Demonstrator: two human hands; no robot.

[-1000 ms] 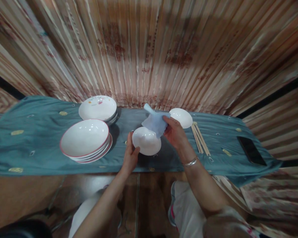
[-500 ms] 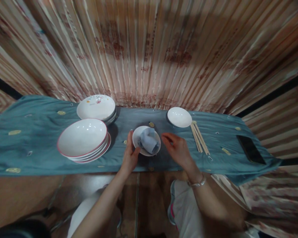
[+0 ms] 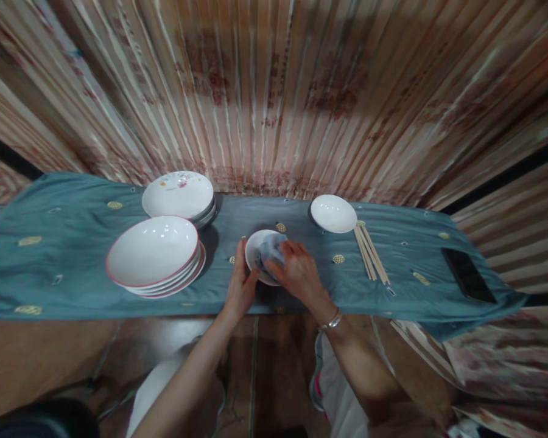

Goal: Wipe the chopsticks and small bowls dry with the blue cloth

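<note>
A small white bowl stands near the front of the cloth-covered table. My left hand grips its left side, thumb at the near rim and fingers along the outer wall. Over the bowl, my right hand has its fingers closed on a crumpled light blue cloth, which lies inside the bowl. The right fingers and the cloth cover much of the bowl's inside and its right rim.
Left of the hands are a stack of red-rimmed bowls and, behind it, a stack of flowered plates. To the right are another white bowl, several chopsticks and a black phone. A curtain hangs behind the table.
My right hand has moved left from beside the bowl and taken hold of the blue cloth in it. My left hand has stayed at the bowl's left side.
</note>
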